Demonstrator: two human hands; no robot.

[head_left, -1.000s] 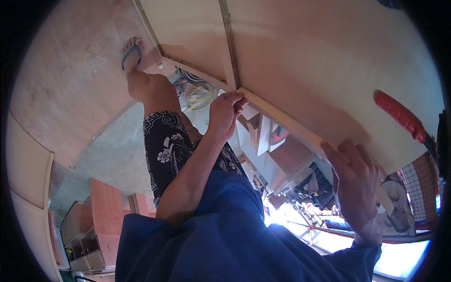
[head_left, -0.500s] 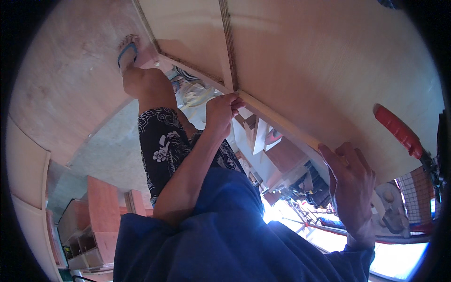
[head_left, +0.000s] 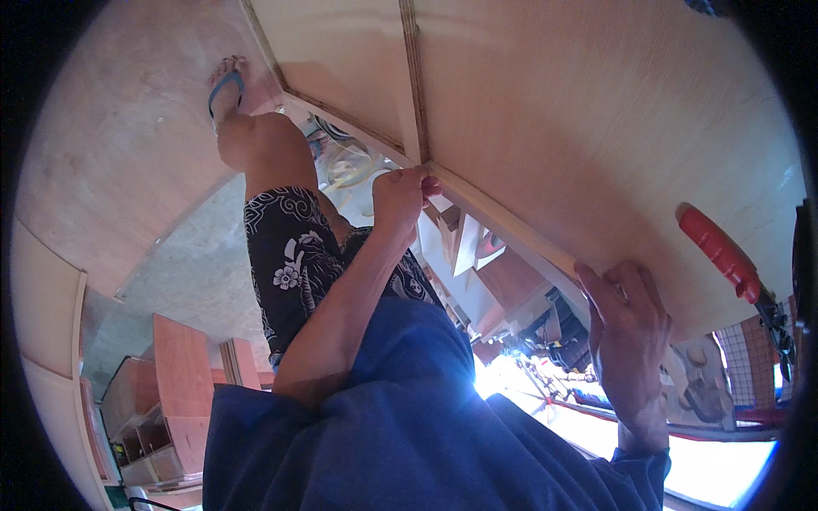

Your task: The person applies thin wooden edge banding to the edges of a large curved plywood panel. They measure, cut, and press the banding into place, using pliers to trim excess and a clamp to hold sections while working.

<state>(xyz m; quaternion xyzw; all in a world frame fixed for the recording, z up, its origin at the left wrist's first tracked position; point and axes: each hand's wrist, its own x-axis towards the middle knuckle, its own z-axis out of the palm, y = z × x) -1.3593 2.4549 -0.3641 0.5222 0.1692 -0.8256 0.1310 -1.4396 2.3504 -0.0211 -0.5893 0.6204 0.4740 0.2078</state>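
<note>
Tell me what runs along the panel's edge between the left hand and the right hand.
In the head view, a thin pale wooden strip runs along the plywood panel edge from the left hand to the right hand. Nothing else sits on that stretch.

The plywood panel [head_left: 596, 128] runs off the top edge, hiding the right hand's [head_left: 630, 341] fingertips behind its rim.

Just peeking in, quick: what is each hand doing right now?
Left hand: fingers closed on the edge of the large pale plywood panel.
Right hand: fingers curled over the same panel's edge, gripping it.
</note>
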